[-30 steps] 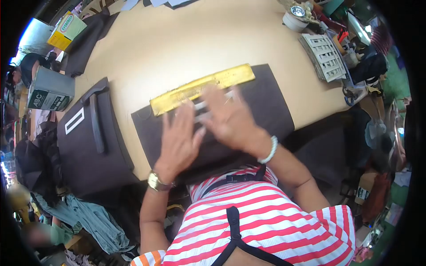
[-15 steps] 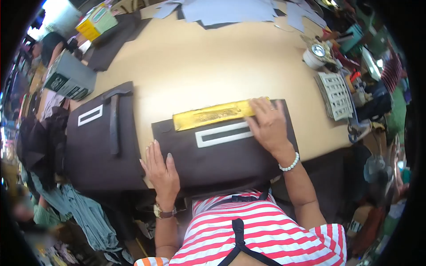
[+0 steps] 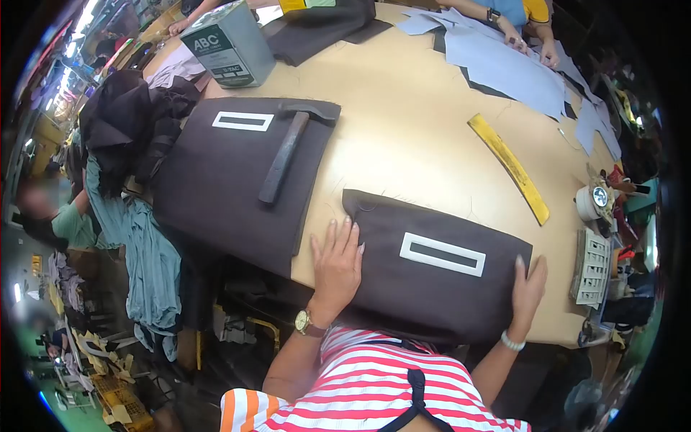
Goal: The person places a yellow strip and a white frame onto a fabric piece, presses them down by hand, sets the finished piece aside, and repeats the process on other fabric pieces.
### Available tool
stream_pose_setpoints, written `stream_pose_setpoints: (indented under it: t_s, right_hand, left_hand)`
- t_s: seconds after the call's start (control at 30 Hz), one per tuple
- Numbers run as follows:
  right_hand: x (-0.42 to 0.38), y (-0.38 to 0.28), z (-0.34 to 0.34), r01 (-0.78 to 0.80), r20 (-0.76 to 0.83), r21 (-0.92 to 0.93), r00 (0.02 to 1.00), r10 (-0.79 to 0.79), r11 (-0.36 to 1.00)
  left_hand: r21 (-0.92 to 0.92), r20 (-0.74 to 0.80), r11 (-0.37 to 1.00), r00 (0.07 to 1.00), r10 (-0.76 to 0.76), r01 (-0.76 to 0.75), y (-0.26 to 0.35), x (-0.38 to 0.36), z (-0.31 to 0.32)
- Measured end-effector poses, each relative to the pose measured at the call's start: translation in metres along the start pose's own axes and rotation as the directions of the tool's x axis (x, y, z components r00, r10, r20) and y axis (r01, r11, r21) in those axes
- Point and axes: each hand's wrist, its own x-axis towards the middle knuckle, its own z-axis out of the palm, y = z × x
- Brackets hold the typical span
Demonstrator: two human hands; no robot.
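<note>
A dark brown fabric panel (image 3: pixel 439 295) with a white rectangular frame (image 3: pixel 444 253) on it lies at the table's front edge. My left hand (image 3: pixel 337 268), a watch at its wrist, rests its outstretched fingers along the panel's left edge. At the right edge is my right hand (image 3: pixel 529 291), its fingers extended and apart, with a beaded bracelet on the wrist. Neither hand grips anything that I can see. Farther off on the table lies a yellow strip (image 3: pixel 511 171), touched by no hand.
On the left, a hammer (image 3: pixel 284 160) lies on more dark fabric (image 3: pixel 216 180) bearing a white frame. Behind stands a grey can (image 3: pixel 229 47). White sheets (image 3: pixel 497 61) lie at the back, near another person's hands (image 3: pixel 529 47). White slotted pieces (image 3: pixel 592 266) are at right.
My right hand has left the yellow strip, which now lies on the table beyond the panel, and moved to the panel's right edge. The panel is turned, and the camera view has shifted.
</note>
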Motion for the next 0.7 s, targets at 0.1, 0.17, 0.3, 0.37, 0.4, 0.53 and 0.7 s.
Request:
stream_pose_setpoints:
  t_s: [0.1,0.17,0.3,0.37,0.4,0.53,0.7]
  right_hand:
    - [-0.044,0.027,0.010,0.204,-0.142,0.086,0.971,-0.191,0.975]
    - [-0.060,0.021,0.004,0.158,-0.124,0.267,0.984,-0.129,0.951]
    - [-0.044,-0.035,-0.023,0.021,0.016,0.734,0.999,-0.048,0.679]
    - [-0.038,-0.100,-0.040,-0.070,0.124,0.910,0.986,-0.108,0.408]
    - [-0.037,-0.126,-0.041,-0.042,0.138,0.925,0.963,-0.230,0.377]
    - [-0.045,-0.225,-0.042,0.303,-0.134,0.938,0.765,-0.631,0.168]
    - [-0.037,-0.333,-0.013,0.444,-0.470,0.868,0.587,-0.659,-0.224]
  left_hand:
    - [-0.158,0.051,0.983,0.994,0.099,-0.090,0.001,0.002,-0.003]
    - [-0.438,0.014,0.899,1.000,0.026,-0.017,0.012,-0.002,-0.013]
    - [-0.702,-0.156,0.700,0.931,-0.330,0.131,0.004,-0.016,-0.077]
    - [-0.763,-0.358,0.636,0.742,-0.567,0.118,-0.017,-0.024,-0.121]
    - [-0.564,-0.518,0.816,0.715,-0.469,0.127,-0.044,-0.034,-0.144]
    - [0.067,-0.696,0.963,0.704,-0.142,0.261,-0.112,-0.024,-0.251]
    - [0.532,-0.515,0.844,0.817,0.260,0.067,-0.201,0.083,-0.309]
